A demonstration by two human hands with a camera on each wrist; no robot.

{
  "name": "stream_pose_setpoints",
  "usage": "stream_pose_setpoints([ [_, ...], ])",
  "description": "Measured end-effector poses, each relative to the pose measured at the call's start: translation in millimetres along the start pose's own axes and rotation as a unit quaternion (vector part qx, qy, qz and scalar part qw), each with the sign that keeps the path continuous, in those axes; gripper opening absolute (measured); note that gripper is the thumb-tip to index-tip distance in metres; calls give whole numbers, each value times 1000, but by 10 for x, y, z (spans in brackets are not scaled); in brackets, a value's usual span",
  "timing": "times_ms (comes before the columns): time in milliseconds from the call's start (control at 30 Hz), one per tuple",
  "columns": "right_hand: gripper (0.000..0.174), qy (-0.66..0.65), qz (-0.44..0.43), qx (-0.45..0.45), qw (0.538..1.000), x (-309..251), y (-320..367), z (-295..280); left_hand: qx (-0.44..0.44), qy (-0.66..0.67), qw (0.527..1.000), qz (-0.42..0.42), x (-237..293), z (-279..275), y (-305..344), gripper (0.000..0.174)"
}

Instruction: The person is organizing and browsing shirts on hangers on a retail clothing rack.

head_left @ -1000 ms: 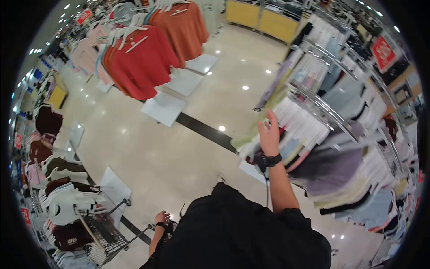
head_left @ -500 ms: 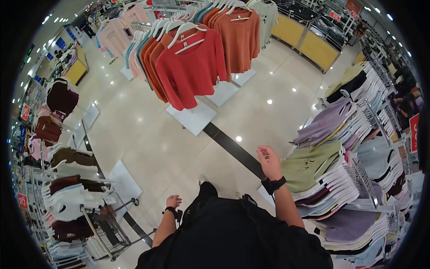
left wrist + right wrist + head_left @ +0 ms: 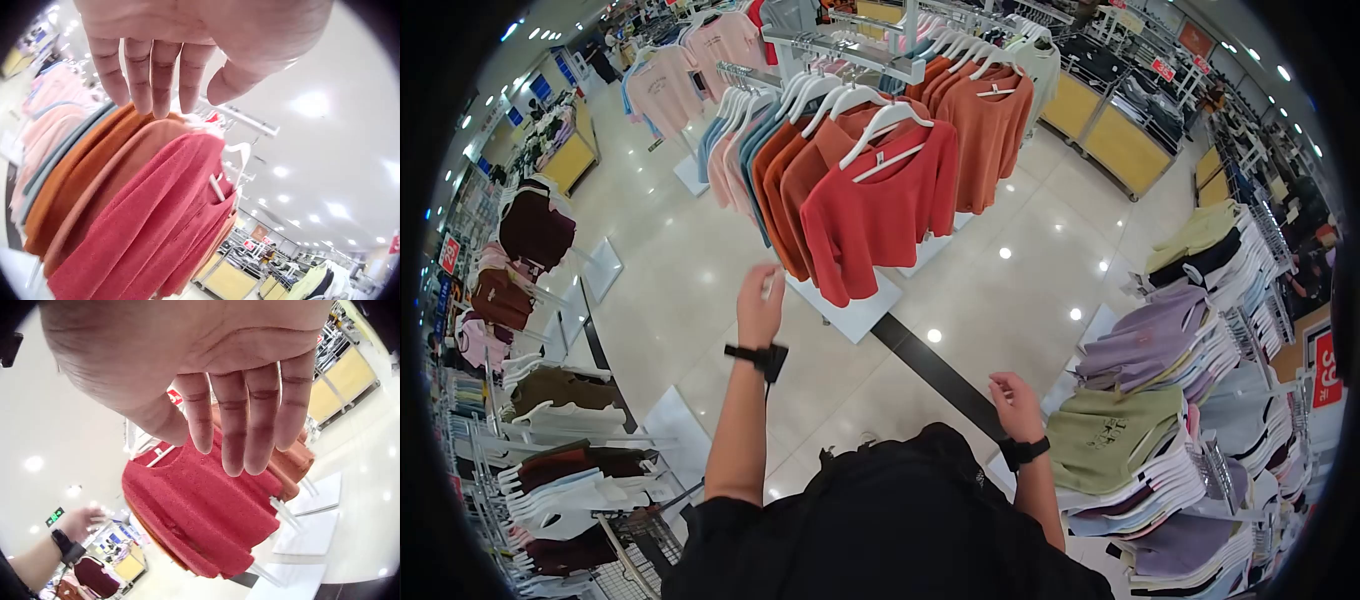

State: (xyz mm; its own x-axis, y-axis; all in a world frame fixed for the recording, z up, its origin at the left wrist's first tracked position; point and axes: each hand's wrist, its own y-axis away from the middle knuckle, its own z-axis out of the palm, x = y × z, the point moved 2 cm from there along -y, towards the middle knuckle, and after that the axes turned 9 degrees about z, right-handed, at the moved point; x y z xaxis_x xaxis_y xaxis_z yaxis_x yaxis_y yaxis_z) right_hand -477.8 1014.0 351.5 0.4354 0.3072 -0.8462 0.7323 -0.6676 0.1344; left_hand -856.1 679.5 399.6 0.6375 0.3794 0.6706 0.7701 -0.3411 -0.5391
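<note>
A red sweater hangs from a white hanger at the front of a rack, with orange sweaters behind it. My left hand is raised near the lower left of these sweaters, holding nothing. In the left wrist view its relaxed fingers overlap the tops of the orange sweaters. My right hand is lower, to the right, between the red sweater and a green sweatshirt. Its fingers hang loosely, and nothing is in them.
A metal rack bar carries the hangers, above white base plates. Racks of folded-over tops, including a purple sweatshirt, line the right. On the left stand more clothes and a wire cart. Yellow-fronted bins stand at the back.
The view has swung rightward and nearer to the red sweater. My left hand has risen from low by my side toward the rack. My right hand has moved down from the right-hand rack.
</note>
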Motion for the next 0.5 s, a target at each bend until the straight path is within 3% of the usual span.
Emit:
stream_pose_setpoints([
  [100,17,17,31,29,999,224,-180,-157,28,-67,988,135,453,212,-875,37],
  [233,18,9,33,52,998,483,-814,-362,-22,-78,993,90,503,829,-1544,44],
  [333,19,5,34,45,998,486,-1233,-555,-73,-70,993,-68,493,1028,-1554,38],
  [500,20,-27,11,-22,999,410,-2056,-659,-84,-92,989,-77,629,1091,-1545,33],
])
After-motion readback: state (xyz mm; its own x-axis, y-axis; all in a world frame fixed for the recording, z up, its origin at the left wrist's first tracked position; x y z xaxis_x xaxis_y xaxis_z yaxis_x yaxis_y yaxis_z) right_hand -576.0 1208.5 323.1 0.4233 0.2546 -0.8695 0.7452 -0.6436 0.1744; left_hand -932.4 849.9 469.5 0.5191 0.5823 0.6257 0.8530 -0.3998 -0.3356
